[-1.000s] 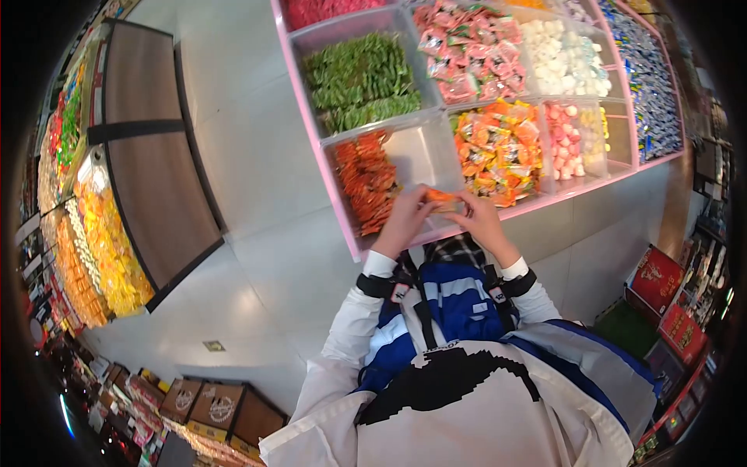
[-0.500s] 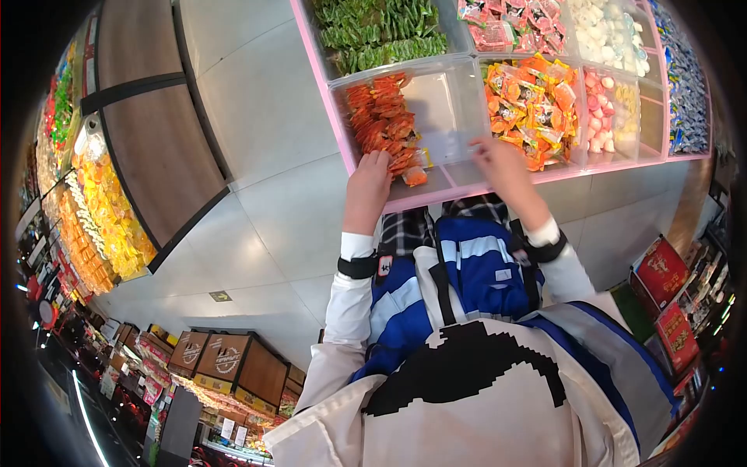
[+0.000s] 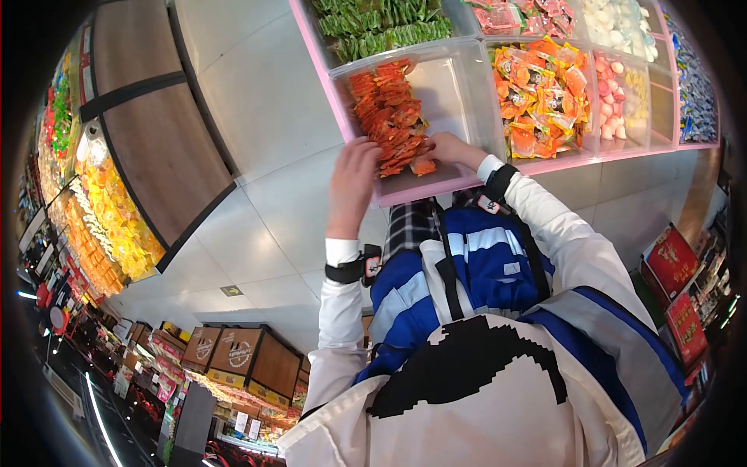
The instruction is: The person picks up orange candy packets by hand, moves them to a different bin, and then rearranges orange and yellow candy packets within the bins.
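Observation:
Red-orange wrapped packets (image 3: 393, 117) lie in a row along the left side of a clear bin (image 3: 467, 86), whose right part shows its bare bottom. My left hand (image 3: 355, 175) is at the bin's left front edge, beside the packets, fingers extended and slightly apart. From the right, my right hand (image 3: 453, 149) reaches over the front of the bin. Its fingers are closed at the front right end of the packets; what they pinch, if anything, is too small to make out.
Green packets (image 3: 377, 27) fill the bin behind. Orange and yellow packets (image 3: 541, 97) are in the bin to the right, then pink and white sweets (image 3: 609, 97). A pink edge (image 3: 560, 162) runs along the display's front. A brown wooden-topped unit (image 3: 159, 156) stands left.
My right hand has moved left, from over the right of the bin to the packets. My left hand has shifted slightly left and its fingers have lifted off the packets.

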Demonstrator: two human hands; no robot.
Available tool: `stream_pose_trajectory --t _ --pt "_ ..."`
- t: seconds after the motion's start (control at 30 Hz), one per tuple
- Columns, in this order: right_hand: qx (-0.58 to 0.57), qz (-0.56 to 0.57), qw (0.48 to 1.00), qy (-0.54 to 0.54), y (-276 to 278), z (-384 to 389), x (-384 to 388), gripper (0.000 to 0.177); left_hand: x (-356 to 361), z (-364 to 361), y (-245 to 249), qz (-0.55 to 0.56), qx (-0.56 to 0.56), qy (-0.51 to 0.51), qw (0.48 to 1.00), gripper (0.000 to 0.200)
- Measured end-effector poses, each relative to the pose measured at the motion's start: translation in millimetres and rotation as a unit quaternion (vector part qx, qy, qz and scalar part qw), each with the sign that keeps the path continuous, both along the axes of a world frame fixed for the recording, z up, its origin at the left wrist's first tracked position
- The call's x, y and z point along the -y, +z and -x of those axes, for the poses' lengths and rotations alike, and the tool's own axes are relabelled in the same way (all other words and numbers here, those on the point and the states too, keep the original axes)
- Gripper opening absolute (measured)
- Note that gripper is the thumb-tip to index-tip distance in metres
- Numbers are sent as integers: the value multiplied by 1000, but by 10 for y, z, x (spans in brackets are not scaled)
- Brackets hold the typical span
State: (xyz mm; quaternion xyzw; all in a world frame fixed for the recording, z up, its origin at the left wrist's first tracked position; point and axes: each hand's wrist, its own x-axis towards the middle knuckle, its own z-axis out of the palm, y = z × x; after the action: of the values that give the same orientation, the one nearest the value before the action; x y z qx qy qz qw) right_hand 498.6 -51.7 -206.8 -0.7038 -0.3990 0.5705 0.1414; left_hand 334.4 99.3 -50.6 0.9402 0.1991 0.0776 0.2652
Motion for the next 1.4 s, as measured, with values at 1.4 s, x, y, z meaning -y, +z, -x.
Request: stream_pose_trajectory --t 1.4 --pt "-159 -78 905 -387 671 -288 -63 8 518 -156 -908 99 -203 90 970 10"
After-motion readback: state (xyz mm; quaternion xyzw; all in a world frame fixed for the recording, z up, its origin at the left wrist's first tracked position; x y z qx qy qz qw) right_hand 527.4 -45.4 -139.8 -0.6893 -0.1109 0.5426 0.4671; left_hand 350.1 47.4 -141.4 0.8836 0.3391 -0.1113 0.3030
